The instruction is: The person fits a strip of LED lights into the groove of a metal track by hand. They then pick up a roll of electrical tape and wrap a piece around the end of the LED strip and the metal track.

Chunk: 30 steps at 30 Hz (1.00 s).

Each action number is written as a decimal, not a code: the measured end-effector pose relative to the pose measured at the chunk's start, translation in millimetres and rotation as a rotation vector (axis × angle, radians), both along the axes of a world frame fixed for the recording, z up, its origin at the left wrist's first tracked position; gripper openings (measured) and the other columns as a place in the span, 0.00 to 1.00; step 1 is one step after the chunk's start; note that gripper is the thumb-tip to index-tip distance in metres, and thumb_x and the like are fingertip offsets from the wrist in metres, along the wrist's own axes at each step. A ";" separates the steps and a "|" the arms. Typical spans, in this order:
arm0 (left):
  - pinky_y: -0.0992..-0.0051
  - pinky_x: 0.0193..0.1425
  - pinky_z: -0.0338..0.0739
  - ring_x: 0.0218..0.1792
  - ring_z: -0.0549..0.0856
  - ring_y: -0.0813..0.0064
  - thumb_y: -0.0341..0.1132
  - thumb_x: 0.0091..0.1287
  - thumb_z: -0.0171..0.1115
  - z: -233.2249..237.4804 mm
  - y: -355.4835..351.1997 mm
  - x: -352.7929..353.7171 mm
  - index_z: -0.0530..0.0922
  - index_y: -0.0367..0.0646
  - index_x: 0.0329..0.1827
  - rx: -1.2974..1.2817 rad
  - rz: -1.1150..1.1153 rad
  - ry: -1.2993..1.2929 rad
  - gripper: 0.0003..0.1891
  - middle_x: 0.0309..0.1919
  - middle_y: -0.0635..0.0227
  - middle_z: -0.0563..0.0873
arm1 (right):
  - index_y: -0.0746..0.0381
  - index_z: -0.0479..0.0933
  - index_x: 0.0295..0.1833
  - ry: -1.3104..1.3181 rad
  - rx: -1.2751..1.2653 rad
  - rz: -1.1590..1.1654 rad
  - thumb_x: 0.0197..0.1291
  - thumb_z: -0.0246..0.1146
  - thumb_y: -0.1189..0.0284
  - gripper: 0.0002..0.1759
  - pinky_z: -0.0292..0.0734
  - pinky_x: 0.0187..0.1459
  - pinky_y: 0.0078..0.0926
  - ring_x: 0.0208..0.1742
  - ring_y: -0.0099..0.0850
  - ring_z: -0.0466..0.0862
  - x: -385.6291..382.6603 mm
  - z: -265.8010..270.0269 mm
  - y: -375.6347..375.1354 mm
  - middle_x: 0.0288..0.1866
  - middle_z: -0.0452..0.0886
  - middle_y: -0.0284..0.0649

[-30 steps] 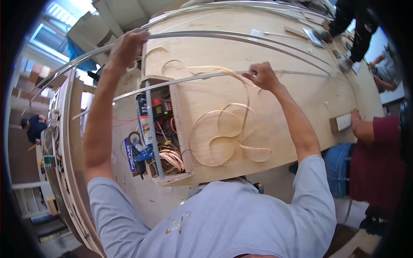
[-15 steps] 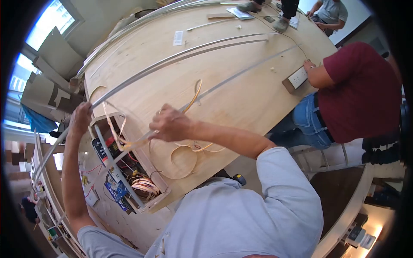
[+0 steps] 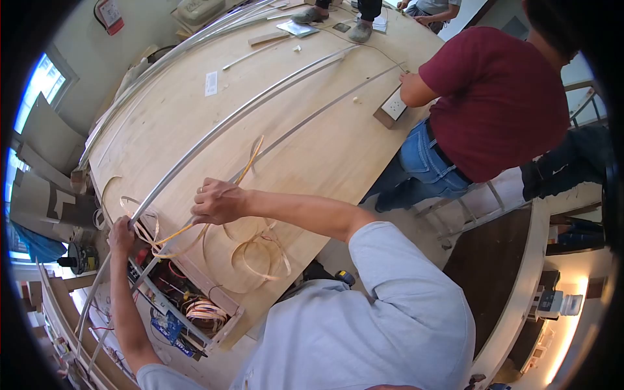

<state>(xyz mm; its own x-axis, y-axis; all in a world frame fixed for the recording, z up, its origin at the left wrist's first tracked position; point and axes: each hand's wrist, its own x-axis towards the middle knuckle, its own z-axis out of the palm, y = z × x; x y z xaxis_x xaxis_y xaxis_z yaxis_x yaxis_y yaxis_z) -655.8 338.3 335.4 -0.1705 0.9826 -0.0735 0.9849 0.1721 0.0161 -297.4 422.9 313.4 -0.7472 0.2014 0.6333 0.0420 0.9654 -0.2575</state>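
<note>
My left hand (image 3: 121, 235) is closed around a long, thin aluminium profile (image 3: 214, 133) that runs from the far side of the wooden board past the near edge. My right hand (image 3: 220, 203) is closed on a flexible yellow-orange LED strip (image 3: 174, 234), whose free end sticks up beyond the knuckles. Beneath that hand passes a second, grey profile (image 3: 305, 120); whether the fingers touch it is hidden. Loose coils of pale strip (image 3: 260, 257) lie on the board to the right of an open toolbox (image 3: 227, 309) with wires and tools.
Across the large plywood board (image 3: 149, 130) lie more long profiles and a white label (image 3: 211, 84). A co-worker in a maroon shirt (image 3: 497, 104) leans over a socket box (image 3: 392, 107) at the right edge. Another person's shoes (image 3: 359, 30) stand on the board. A ladder (image 3: 468, 205) is at right.
My view has shifted, so the board and co-worker appear farther left. My left hand sits lower on the profile, and the strip's coils now spread wider on the board.
</note>
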 end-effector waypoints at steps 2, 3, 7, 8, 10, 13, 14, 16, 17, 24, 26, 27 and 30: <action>0.58 0.49 0.75 0.43 0.81 0.50 0.29 0.58 0.62 -2.6 -4.5 1.5 0.78 0.42 0.47 0.100 -0.070 -0.012 0.13 0.38 0.55 0.81 | 0.54 0.73 0.23 0.008 0.038 -0.010 0.58 0.62 0.54 0.18 0.71 0.39 0.34 0.31 0.33 0.79 -1.9 -1.1 4.1 0.22 0.75 0.33; 0.59 0.49 0.75 0.43 0.82 0.52 0.30 0.58 0.63 3.5 -2.8 11.0 0.78 0.41 0.49 0.155 -0.085 -0.069 0.15 0.39 0.56 0.82 | 0.54 0.73 0.23 0.015 0.067 -0.020 0.58 0.62 0.54 0.18 0.71 0.39 0.33 0.31 0.33 0.79 -2.9 -1.4 6.1 0.22 0.75 0.32; 0.63 0.49 0.76 0.43 0.83 0.62 0.33 0.60 0.65 29.5 -22.6 68.5 0.76 0.36 0.56 0.068 -0.043 -0.550 0.21 0.40 0.57 0.83 | 0.54 0.73 0.23 0.089 0.073 -0.015 0.57 0.62 0.54 0.18 0.71 0.39 0.33 0.31 0.32 0.79 -8.3 -10.3 3.8 0.22 0.74 0.32; 0.64 0.49 0.76 0.43 0.84 0.65 0.34 0.60 0.66 31.4 -26.0 87.7 0.75 0.34 0.57 -0.028 -0.029 -0.740 0.22 0.41 0.58 0.84 | 0.54 0.73 0.24 0.071 0.101 -0.011 0.57 0.62 0.54 0.17 0.71 0.39 0.32 0.31 0.31 0.79 -5.7 -9.5 4.5 0.22 0.73 0.32; 0.67 0.46 0.78 0.42 0.85 0.67 0.36 0.60 0.67 48.6 -42.2 135.1 0.78 0.34 0.55 -0.110 -0.186 -0.633 0.21 0.41 0.58 0.85 | 0.54 0.73 0.26 0.033 0.153 -0.011 0.57 0.63 0.55 0.16 0.70 0.39 0.31 0.31 0.30 0.78 -5.0 -7.5 -1.3 0.22 0.72 0.31; 0.61 0.35 0.74 0.30 0.83 0.54 0.36 0.61 0.67 49.9 -49.1 159.1 0.80 0.37 0.45 -0.092 -0.196 -0.359 0.14 0.27 0.51 0.82 | 0.54 0.73 0.26 0.060 0.147 0.008 0.58 0.62 0.54 0.17 0.70 0.40 0.32 0.31 0.30 0.78 -6.3 -5.8 -5.4 0.22 0.72 0.31; 0.61 0.34 0.73 0.29 0.82 0.53 0.35 0.61 0.66 50.0 -49.9 158.6 0.79 0.37 0.42 -0.045 -0.211 -0.349 0.12 0.26 0.51 0.81 | 0.54 0.73 0.26 0.058 0.170 0.005 0.58 0.62 0.55 0.16 0.70 0.40 0.32 0.31 0.30 0.78 -6.1 -5.8 -4.0 0.22 0.72 0.31; 0.59 0.32 0.71 0.27 0.81 0.50 0.34 0.62 0.65 50.0 -50.0 159.3 0.78 0.38 0.37 0.049 -0.236 -0.330 0.09 0.23 0.51 0.79 | 0.54 0.73 0.26 0.072 0.185 0.001 0.57 0.62 0.55 0.16 0.70 0.40 0.31 0.31 0.29 0.78 -8.1 0.1 -0.5 0.22 0.72 0.31; 0.59 0.32 0.71 0.26 0.81 0.51 0.34 0.62 0.64 51.8 -49.9 159.4 0.77 0.38 0.36 0.075 -0.246 -0.326 0.08 0.22 0.51 0.79 | 0.54 0.73 0.26 0.078 0.192 -0.002 0.57 0.62 0.55 0.16 0.70 0.40 0.31 0.32 0.29 0.78 -8.9 2.6 0.9 0.22 0.72 0.31; 0.63 0.34 0.71 0.29 0.80 0.55 0.30 0.61 0.64 85.7 -72.7 119.3 0.77 0.37 0.36 0.118 -0.174 -0.398 0.06 0.26 0.56 0.80 | 0.56 0.73 0.27 0.028 0.252 -0.108 0.56 0.62 0.53 0.18 0.70 0.42 0.33 0.31 0.32 0.79 -6.0 39.9 2.3 0.22 0.72 0.33; 0.64 0.34 0.71 0.30 0.80 0.56 0.29 0.60 0.64 93.1 -85.6 103.4 0.77 0.37 0.35 0.151 -0.201 -0.337 0.06 0.26 0.56 0.79 | 0.56 0.73 0.27 0.034 0.267 -0.127 0.55 0.63 0.52 0.19 0.72 0.42 0.32 0.32 0.32 0.79 -0.8 42.1 12.0 0.23 0.73 0.32; 0.64 0.35 0.71 0.30 0.80 0.56 0.29 0.60 0.64 94.5 -92.6 95.1 0.77 0.37 0.35 0.169 -0.208 -0.305 0.06 0.26 0.56 0.79 | 0.56 0.73 0.27 0.031 0.258 -0.117 0.55 0.63 0.52 0.19 0.72 0.41 0.32 0.32 0.32 0.79 3.0 39.9 16.8 0.23 0.73 0.32; 0.62 0.39 0.71 0.33 0.79 0.52 0.28 0.57 0.65 83.6 -110.4 83.8 0.75 0.37 0.35 0.199 -0.182 -0.257 0.08 0.28 0.56 0.79 | 0.56 0.73 0.26 0.016 0.205 -0.067 0.55 0.64 0.53 0.18 0.72 0.39 0.32 0.31 0.32 0.79 14.5 33.2 25.9 0.24 0.73 0.33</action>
